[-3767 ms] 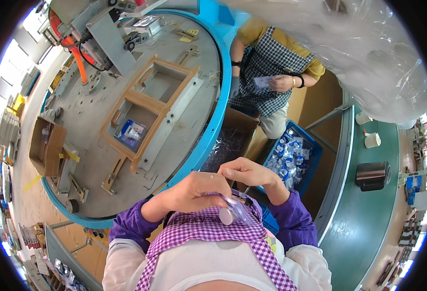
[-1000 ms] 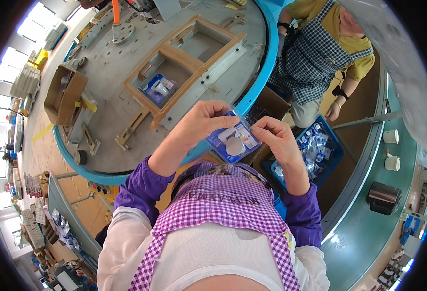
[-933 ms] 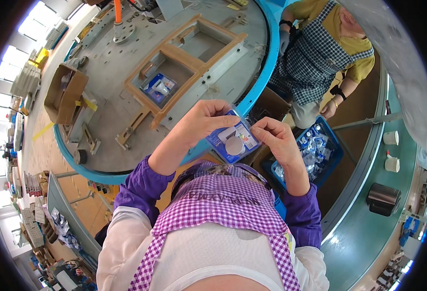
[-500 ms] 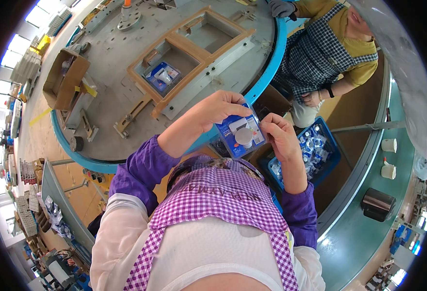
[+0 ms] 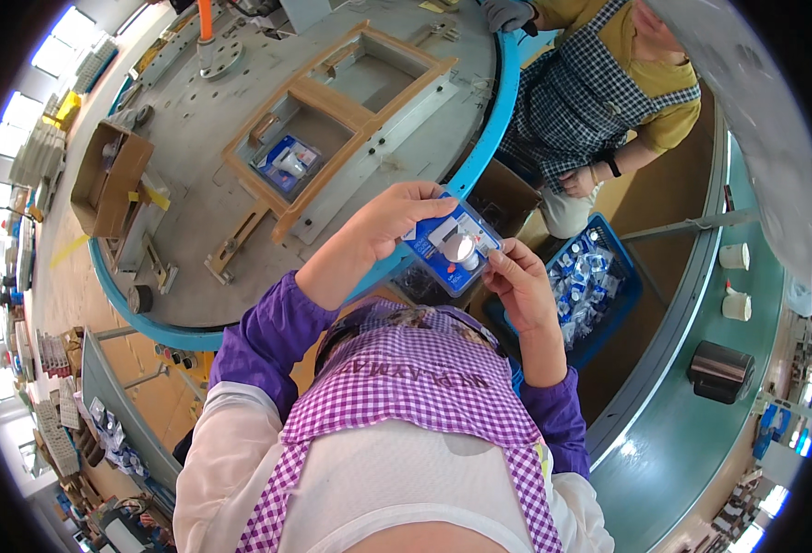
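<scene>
A clear plastic blister pack with a blue printed card and a round, shiny white-silver item in it is held up in front of my apron. My left hand pinches its upper left edge, thumb and fingers closed on it. At the right edge of the pack, my right hand grips with thumb and fingertips. A similar blue blister pack lies in the nearer compartment of a wooden frame. The frame's other compartment holds no pack that I can see.
The frame sits on a round grey table with a blue rim. At right, a blue basket holds several small blue-and-white items. A co-worker sits beyond it. A cardboard box stands left; a metal kettle stands right.
The blister pack has turned slightly clockwise in my hands. My right hand has shifted a little lower along its right edge. The whole view has moved slightly.
</scene>
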A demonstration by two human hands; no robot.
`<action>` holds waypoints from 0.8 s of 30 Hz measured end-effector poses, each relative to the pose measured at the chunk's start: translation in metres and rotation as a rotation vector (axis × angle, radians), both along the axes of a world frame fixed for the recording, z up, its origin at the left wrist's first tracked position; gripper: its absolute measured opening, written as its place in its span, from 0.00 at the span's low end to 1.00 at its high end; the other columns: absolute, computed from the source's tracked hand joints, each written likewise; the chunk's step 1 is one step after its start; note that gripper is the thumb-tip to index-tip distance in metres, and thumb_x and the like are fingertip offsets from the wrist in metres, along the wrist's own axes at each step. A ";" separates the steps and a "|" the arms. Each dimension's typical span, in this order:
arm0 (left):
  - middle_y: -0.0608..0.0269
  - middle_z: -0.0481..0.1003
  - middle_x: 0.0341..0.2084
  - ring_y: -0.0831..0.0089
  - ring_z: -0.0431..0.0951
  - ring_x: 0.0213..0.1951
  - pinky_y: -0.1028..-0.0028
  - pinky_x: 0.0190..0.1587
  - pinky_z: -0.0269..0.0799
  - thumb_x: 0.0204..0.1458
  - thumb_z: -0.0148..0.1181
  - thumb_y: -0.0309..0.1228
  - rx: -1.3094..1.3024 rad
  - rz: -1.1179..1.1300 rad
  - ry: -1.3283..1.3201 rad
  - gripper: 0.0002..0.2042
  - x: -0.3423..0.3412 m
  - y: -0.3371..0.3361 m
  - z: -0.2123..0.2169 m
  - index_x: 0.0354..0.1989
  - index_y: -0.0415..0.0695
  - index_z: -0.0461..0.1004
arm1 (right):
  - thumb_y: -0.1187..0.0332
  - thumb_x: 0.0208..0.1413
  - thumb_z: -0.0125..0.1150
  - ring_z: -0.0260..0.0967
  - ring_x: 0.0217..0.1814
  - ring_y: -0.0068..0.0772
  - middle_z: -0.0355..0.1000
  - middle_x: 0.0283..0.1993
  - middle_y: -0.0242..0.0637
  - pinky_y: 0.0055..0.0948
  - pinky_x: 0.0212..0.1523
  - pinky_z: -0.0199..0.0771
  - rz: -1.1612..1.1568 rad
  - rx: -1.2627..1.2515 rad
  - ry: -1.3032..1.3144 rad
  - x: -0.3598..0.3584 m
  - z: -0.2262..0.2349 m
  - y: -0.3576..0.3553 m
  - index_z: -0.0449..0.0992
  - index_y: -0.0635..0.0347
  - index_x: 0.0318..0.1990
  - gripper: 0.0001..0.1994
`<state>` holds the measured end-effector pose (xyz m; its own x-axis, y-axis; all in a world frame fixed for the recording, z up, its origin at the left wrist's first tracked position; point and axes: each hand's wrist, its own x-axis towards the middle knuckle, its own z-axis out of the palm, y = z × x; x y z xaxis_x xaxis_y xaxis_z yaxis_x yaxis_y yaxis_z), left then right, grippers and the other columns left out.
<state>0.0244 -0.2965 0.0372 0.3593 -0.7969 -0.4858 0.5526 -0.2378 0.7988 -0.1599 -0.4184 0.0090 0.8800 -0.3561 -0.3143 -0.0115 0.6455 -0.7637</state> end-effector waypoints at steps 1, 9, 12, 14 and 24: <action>0.62 0.76 0.32 0.77 0.76 0.32 0.78 0.37 0.73 0.50 0.59 0.31 0.000 -0.008 0.001 0.11 -0.002 -0.001 -0.001 0.37 0.38 0.73 | 0.70 0.54 0.57 0.65 0.27 0.18 0.69 0.26 0.27 0.15 0.28 0.62 -0.008 0.000 0.001 -0.002 -0.001 0.000 0.71 0.57 0.32 0.02; 0.64 0.75 0.31 0.77 0.74 0.33 0.75 0.36 0.72 0.52 0.56 0.34 -0.023 -0.098 0.009 0.14 -0.011 -0.003 -0.002 0.42 0.37 0.73 | 0.72 0.56 0.52 0.64 0.27 0.22 0.66 0.25 0.29 0.19 0.30 0.63 -0.220 0.196 -0.021 -0.021 -0.012 -0.004 0.67 0.56 0.31 0.03; 0.65 0.75 0.31 0.78 0.73 0.31 0.77 0.35 0.71 0.52 0.57 0.34 -0.071 -0.097 -0.010 0.14 -0.015 -0.004 -0.013 0.43 0.37 0.73 | 0.71 0.57 0.52 0.65 0.27 0.24 0.65 0.25 0.30 0.21 0.30 0.63 -0.259 0.214 0.009 -0.029 -0.012 0.000 0.66 0.57 0.31 0.03; 0.64 0.75 0.31 0.77 0.73 0.31 0.77 0.35 0.71 0.53 0.56 0.33 -0.064 -0.098 -0.027 0.15 -0.019 -0.007 -0.016 0.44 0.37 0.72 | 0.71 0.57 0.51 0.65 0.27 0.24 0.65 0.25 0.31 0.22 0.29 0.63 -0.279 0.220 0.025 -0.035 -0.017 0.002 0.66 0.57 0.31 0.03; 0.59 0.74 0.34 0.75 0.74 0.33 0.78 0.36 0.72 0.56 0.49 0.28 -0.091 -0.138 -0.307 0.12 -0.027 -0.008 -0.025 0.44 0.35 0.70 | 0.70 0.56 0.53 0.69 0.29 0.27 0.69 0.29 0.36 0.21 0.28 0.69 -0.547 0.190 0.307 -0.101 -0.099 -0.014 0.68 0.62 0.34 0.05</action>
<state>-0.0027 -0.3046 0.0118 0.3638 -0.8832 -0.2960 0.2510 -0.2131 0.9442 -0.2614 -0.4322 -0.0896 0.4477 -0.6403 -0.6242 0.1573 0.7436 -0.6499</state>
